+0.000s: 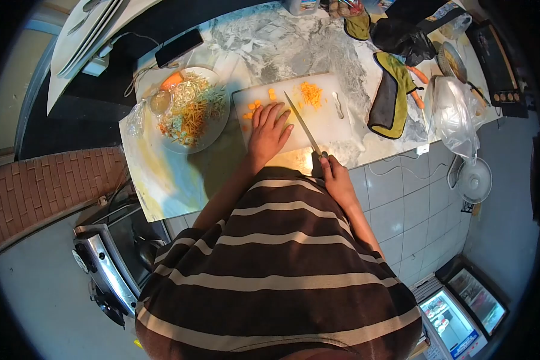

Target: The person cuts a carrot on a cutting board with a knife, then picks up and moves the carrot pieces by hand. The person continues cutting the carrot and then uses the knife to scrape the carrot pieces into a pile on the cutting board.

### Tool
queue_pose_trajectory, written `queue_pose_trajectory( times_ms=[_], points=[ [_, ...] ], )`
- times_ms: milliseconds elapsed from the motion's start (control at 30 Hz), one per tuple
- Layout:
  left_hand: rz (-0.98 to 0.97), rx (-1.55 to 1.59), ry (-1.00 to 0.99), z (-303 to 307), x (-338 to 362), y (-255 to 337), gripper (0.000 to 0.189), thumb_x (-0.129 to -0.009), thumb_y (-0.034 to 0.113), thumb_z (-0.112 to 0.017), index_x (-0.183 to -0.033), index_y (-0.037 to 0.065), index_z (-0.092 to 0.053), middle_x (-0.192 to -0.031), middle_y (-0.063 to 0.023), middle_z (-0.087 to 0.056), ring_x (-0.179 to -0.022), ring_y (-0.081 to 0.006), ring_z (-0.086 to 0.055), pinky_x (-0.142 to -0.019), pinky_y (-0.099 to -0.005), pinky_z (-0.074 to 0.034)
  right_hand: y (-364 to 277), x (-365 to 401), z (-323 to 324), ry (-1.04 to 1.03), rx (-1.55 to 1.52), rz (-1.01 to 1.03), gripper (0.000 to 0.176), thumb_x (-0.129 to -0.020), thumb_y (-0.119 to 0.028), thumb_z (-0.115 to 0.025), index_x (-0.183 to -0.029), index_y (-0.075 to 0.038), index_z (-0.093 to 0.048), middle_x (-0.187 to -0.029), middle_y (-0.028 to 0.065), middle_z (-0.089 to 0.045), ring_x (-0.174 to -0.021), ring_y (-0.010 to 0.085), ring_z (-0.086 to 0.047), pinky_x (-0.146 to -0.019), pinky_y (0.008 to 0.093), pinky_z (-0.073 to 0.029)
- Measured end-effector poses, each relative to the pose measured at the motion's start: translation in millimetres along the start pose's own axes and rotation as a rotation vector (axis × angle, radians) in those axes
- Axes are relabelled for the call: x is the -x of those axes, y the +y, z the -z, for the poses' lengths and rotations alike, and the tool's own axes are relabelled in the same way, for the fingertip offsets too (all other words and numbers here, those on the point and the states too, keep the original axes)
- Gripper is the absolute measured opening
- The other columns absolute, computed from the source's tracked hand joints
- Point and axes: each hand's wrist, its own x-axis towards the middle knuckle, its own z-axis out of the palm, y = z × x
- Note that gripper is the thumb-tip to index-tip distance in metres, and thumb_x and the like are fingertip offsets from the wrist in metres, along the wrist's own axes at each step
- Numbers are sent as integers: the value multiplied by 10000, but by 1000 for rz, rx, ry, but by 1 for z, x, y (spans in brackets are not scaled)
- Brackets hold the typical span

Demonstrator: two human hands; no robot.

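Note:
A white cutting board (318,127) lies before me on the counter. My right hand (336,180) grips a knife (304,125) by its handle, the blade slanting up and left over the board. Palm down, my left hand (269,133) rests on the board left of the blade, fingers spread; whether something small lies beneath them is hidden. Orange carrot pieces (255,107) sit by its fingertips. Beyond the blade is a heap of finely chopped carrot (311,95). A pale peeler-like tool (338,105) lies at the board's right edge.
A large plate (213,135) of shredded vegetables stands left, with a phone (179,47) behind it. To the right are a grey and yellow-green cloth (387,105), whole carrots (418,74), a clear plastic bag (453,111) and a black bag (405,43).

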Motion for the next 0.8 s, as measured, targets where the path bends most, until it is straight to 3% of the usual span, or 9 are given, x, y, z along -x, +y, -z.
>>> queue_pose_trajectory(
  times_ms=[233,800],
  points=[
    [-1,3,0,1,-1,1,363,-895,232,-641,-1222,75,-618,-1330,-112,-531,-1283,-289,-457,-1123,-493,-264,7,0,-5,82,199,99,349,-1043,-294,-430,-923,23,-516,-679,319,-584,-706,530,-580,-587,592,-436],
    [-8,12,10,1,0,1,348,-905,224,-630,-1222,79,-640,-1312,-105,-541,-1271,-283,-467,-1117,-490,-264,-1,5,-7,68,223,75,345,-1048,-283,-429,-891,17,-496,-661,312,-559,-683,522,-561,-556,560,-401]
  ],
)
